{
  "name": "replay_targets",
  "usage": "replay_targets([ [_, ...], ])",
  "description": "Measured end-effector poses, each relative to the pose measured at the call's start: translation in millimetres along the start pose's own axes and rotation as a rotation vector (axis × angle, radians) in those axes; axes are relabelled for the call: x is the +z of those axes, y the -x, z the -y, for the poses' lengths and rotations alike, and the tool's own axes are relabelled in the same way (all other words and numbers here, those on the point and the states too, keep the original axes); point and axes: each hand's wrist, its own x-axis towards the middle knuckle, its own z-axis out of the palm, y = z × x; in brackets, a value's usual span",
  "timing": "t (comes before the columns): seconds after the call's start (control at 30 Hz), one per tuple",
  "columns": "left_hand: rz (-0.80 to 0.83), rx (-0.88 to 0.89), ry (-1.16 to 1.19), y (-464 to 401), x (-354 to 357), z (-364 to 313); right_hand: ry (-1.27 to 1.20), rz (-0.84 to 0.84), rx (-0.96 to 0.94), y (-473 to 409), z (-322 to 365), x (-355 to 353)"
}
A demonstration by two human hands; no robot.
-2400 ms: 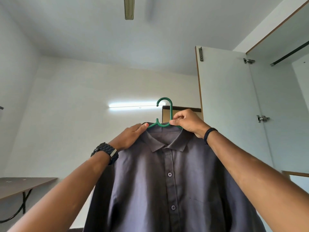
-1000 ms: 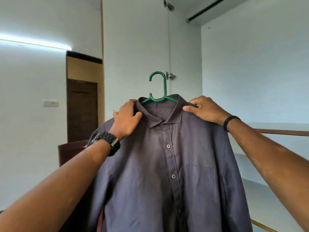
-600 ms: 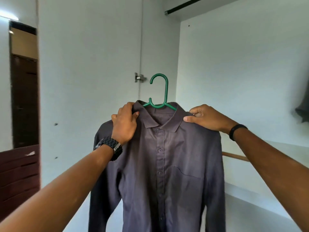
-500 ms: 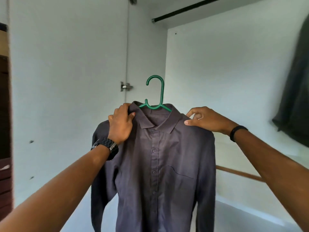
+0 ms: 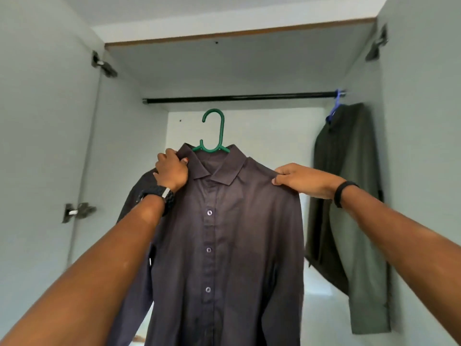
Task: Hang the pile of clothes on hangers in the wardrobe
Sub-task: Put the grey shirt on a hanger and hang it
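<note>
Head view, sole camera. Wardrobe [image 5: 237, 71] open, seen from below and in front; both doors swung wide, metal hinges [image 5: 77, 212] visible on left door. Black hanging rail [image 5: 239, 97] running across upper interior, below top panel.

Dark purple shirt [image 5: 224, 245] held up in front of wardrobe opening, buttoned, collar upward, front facing camera. Mounted on green hanger [image 5: 214, 136]; hook upright, just below rail, apart from it, not hooked on. Hanger shoulders hidden inside collar.

Left hand [image 5: 172, 171]: fingers curled round left shoulder of shirt beside collar, gripping fabric; whether hanger arm beneath also gripped, cannot tell. Black watch [image 5: 159, 193] on wrist.

Right hand [image 5: 304, 181]: fingers bent, thumb beneath, pinching fabric at right shoulder seam. Black band [image 5: 343, 191] on wrist. Both forearms extended upward and forward from lower corners.

Olive green shirt [image 5: 349, 208] already hanging at far right end of rail on blue hanger [image 5: 334, 108], close against right wall, well apart from purple shirt. Sleeve hanging down low at right.

Rear wall of wardrobe pale, lit; lower interior largely hidden behind held shirt. Slight motion blur across scene.
</note>
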Motion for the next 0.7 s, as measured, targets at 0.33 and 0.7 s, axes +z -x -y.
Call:
replay_targets([
  [0.33,0.026,0.009,0.397,-52,178,-42,0.2,-0.384,-0.028,-52,-83,-71],
  [0.7,0.055,0.397,0.686,-83,348,-126,0.498,-0.875,-0.049,-149,-149,-155],
])
